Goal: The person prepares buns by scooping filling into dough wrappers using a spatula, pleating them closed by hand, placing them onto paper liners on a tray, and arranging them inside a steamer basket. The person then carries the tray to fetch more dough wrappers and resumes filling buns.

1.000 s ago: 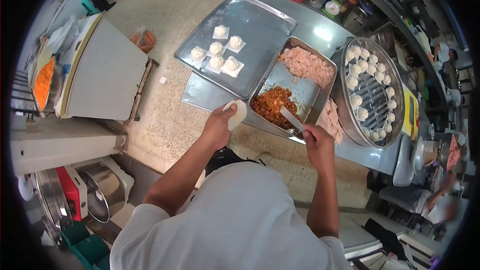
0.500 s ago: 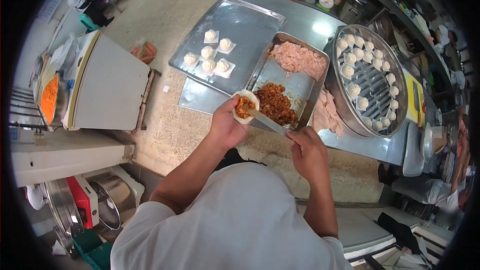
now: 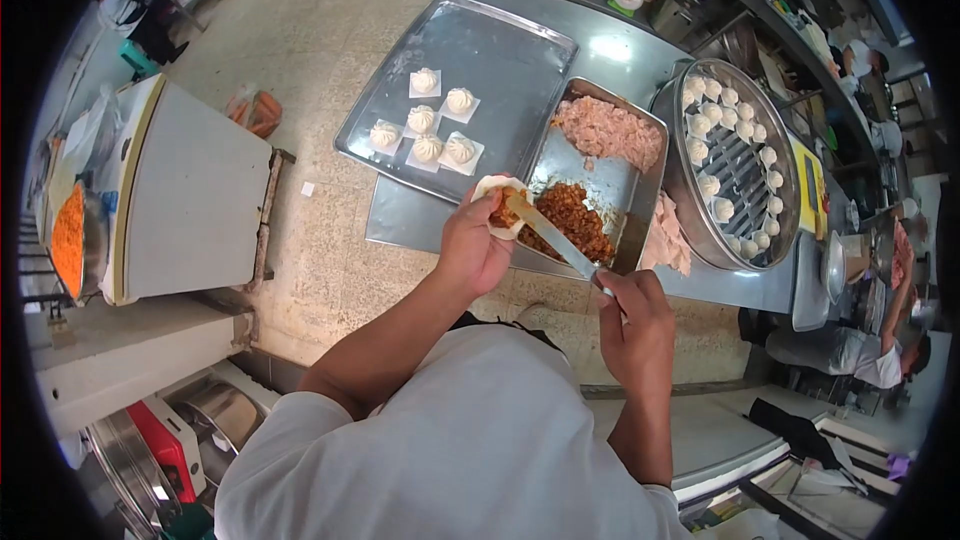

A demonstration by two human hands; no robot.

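My left hand (image 3: 478, 245) cups a round dough wrapper (image 3: 489, 184) with reddish-brown filling in its middle. In my right hand (image 3: 637, 315) is a flat spatula (image 3: 556, 239), its tip against the filling in the wrapper. Just beyond both hands a metal pan (image 3: 629, 197) holds dark chopped filling (image 3: 572, 220) at the near end and pale pink minced meat (image 3: 608, 132) at the far end. Several pleated buns (image 3: 427, 148) sit on paper squares on the large metal tray (image 3: 502, 37) to the left.
A round steamer (image 3: 679, 202) with several small buns stands at the right, beside a pinkish cloth (image 3: 666, 240). A white cabinet (image 3: 200, 195) with a bowl of orange shreds (image 3: 68, 242) is at the left. Other people (image 3: 845, 352) are at the far right.
The spatula blade has turned and its tip lies higher on the wrapper, toward its far side. My right hand has shifted slightly right and down. The whole view has tilted a little.
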